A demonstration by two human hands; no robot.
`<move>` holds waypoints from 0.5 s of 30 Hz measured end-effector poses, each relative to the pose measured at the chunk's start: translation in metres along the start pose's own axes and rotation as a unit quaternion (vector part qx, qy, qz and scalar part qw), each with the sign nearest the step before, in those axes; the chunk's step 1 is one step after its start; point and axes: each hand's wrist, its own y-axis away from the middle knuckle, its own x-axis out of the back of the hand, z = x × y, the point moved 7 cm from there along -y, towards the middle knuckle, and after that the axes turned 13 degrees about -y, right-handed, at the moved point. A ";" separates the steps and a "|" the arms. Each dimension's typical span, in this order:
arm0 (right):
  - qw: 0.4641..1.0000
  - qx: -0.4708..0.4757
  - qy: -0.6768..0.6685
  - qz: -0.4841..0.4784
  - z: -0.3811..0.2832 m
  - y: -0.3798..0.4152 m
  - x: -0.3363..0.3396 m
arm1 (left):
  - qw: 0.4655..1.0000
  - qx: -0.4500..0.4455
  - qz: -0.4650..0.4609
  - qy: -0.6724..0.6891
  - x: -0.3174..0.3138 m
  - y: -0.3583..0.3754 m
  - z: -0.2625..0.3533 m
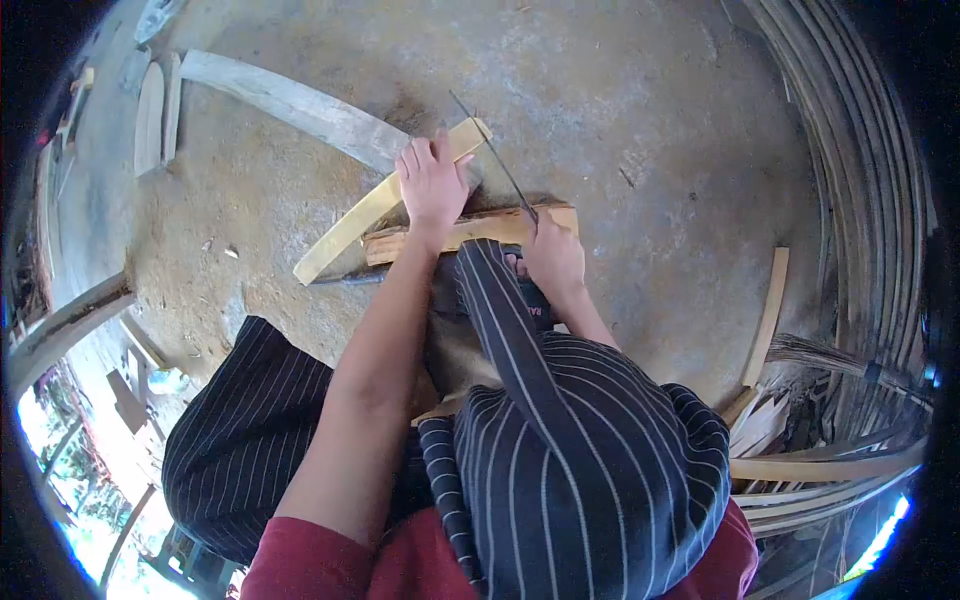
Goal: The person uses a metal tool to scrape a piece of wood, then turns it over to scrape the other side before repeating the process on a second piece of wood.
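Observation:
My left hand (434,188) is closed over a pale wooden strip (350,230), pressing on it close to its upper end. The strip lies slantwise, propped across a thicker block of wood (490,226) on the floor. In my right hand (556,258) is the handle end of a long, thin, dark saw-like blade (508,174). The blade crosses the strip's upper right end and seems to touch it. Seen edge-on, it shows no teeth. Part of a dark rod (365,280) shows beneath the strip's lower end.
A long grey board (290,108) runs up to the left from my left hand. Short wooden pieces (150,118) lie at the far left. Bundled long strips (860,150) curve along the right, near a broom-like bundle (815,357) and a narrow slat (768,315). My striped-cloth knees are close below.

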 end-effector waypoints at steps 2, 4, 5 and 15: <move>1.000 0.023 0.000 0.020 -0.010 -0.018 -0.009 | 1.000 0.003 0.004 -0.021 0.000 0.001 0.000; 0.998 0.049 0.003 0.026 -0.019 -0.027 -0.006 | 1.000 0.005 0.009 -0.019 0.001 0.000 -0.001; 0.998 0.062 0.006 0.031 -0.023 -0.031 -0.003 | 1.000 0.007 0.002 -0.012 0.000 0.000 -0.001; 1.000 -0.005 -0.003 -0.024 -0.001 0.014 0.009 | 1.000 0.005 -0.022 -0.002 0.002 0.002 0.001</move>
